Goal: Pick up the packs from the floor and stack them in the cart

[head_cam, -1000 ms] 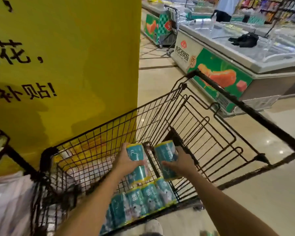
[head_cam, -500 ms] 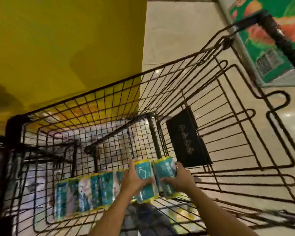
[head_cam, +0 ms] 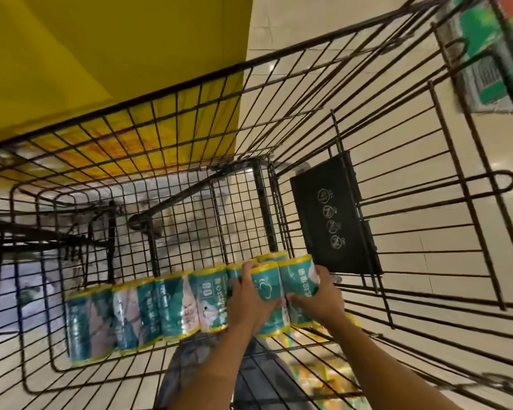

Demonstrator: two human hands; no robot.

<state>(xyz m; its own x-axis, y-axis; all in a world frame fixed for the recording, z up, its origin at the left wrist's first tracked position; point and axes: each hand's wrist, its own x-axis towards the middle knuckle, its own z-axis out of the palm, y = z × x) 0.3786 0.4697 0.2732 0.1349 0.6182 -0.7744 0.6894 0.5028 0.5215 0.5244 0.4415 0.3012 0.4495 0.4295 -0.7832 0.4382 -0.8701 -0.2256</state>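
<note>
I look down into a black wire cart [head_cam: 279,93]. A row of several teal packs with yellow rims [head_cam: 137,313] lies on its floor. At the row's right end my left hand [head_cam: 249,303] grips one teal pack [head_cam: 267,288] and my right hand [head_cam: 320,297] grips the pack beside it [head_cam: 298,278]. Both held packs stand close together, low in the cart and touching the row. Another pack's rim [head_cam: 271,257] shows just behind them.
A black plastic flap [head_cam: 332,214] with white icons hangs on the cart's back end. A yellow wall [head_cam: 101,54] stands to the left, pale tiled floor [head_cam: 293,22] beyond. More yellow-and-teal packs [head_cam: 317,377] show blurred under the cart floor. A green freezer front [head_cam: 486,54] is top right.
My head has tilted further down and closer into the cart. Both hands have lowered their packs from above the row down to its right end on the cart floor.
</note>
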